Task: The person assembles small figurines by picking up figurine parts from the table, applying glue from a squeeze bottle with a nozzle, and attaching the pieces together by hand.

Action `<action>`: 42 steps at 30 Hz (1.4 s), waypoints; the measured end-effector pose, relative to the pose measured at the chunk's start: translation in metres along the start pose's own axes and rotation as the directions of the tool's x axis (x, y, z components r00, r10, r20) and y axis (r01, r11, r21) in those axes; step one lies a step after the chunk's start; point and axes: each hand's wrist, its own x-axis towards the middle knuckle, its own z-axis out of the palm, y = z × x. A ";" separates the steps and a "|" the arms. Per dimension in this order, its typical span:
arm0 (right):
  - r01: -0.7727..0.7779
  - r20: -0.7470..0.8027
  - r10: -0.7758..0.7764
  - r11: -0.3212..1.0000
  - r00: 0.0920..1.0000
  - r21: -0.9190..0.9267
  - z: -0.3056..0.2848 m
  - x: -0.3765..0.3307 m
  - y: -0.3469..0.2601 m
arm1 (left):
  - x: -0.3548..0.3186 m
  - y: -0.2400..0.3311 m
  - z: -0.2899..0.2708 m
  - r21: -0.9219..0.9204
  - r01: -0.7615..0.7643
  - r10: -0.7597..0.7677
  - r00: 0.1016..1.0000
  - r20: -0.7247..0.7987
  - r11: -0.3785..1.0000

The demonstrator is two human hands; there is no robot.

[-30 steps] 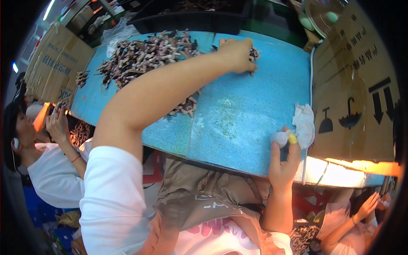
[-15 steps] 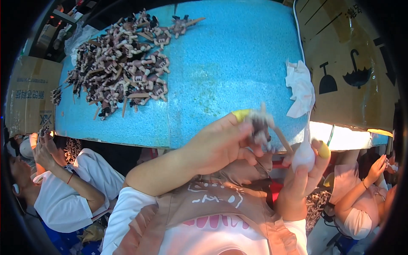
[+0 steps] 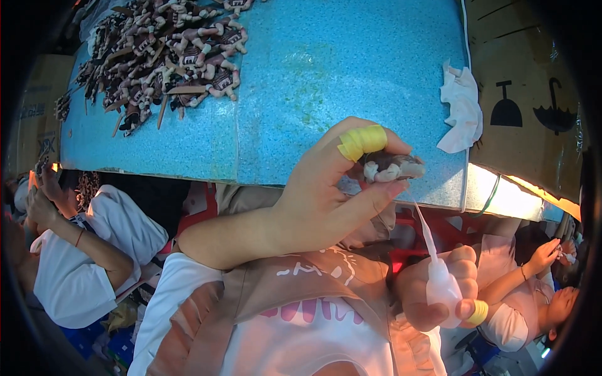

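In my right hand [image 3: 417, 294] I have a squeeze bottle [image 3: 442, 289], the fingers wrapped around its rounded, translucent body; the plastic looks milky, and from here I cannot tell how full it is. Its long, thin nozzle [image 3: 427, 235] points up and to the left, ending just beside the small figure [image 3: 396, 169] that my left hand [image 3: 332, 182] pinches between thumb and fingers above the near edge of the counter [image 3: 338, 69]. I cannot tell whether tip and figure touch. A brown cardboard carton [image 3: 527, 75] with black printed symbols stands on the right, and another carton [image 3: 37, 106] on the far left; I see into neither.

Half a second ago my feed showed the figure blurred, with the bottle higher and close beside it; now the bottle sits lower and nearer, and the figure is turned on its side.

The counter's blue top is speckled, with a worn greenish patch. At its left lies a heap of figures [image 3: 169, 56], pale, knobbly limbs and dark bodies mixed with flat wooden sticks. Crumpled white tissue [image 3: 462, 109] lies at the right edge. Yellow tape [image 3: 362, 143] wraps a finger on each hand.
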 end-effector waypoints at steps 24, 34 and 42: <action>0.067 -0.008 -0.068 0.995 0.998 -0.078 0.009 -0.001 -0.006 | 0.001 0.003 0.001 -0.013 -0.079 0.079 0.996 -0.049 0.997; 0.079 -0.020 -0.082 0.989 0.996 -0.124 0.010 0.000 -0.003 | 0.000 0.002 0.002 0.035 -0.102 0.103 0.994 -0.038 0.994; 0.055 0.045 -0.054 0.998 0.998 -0.030 0.000 0.000 -0.008 | 0.000 0.001 -0.002 0.053 -0.118 0.120 0.993 -0.018 0.992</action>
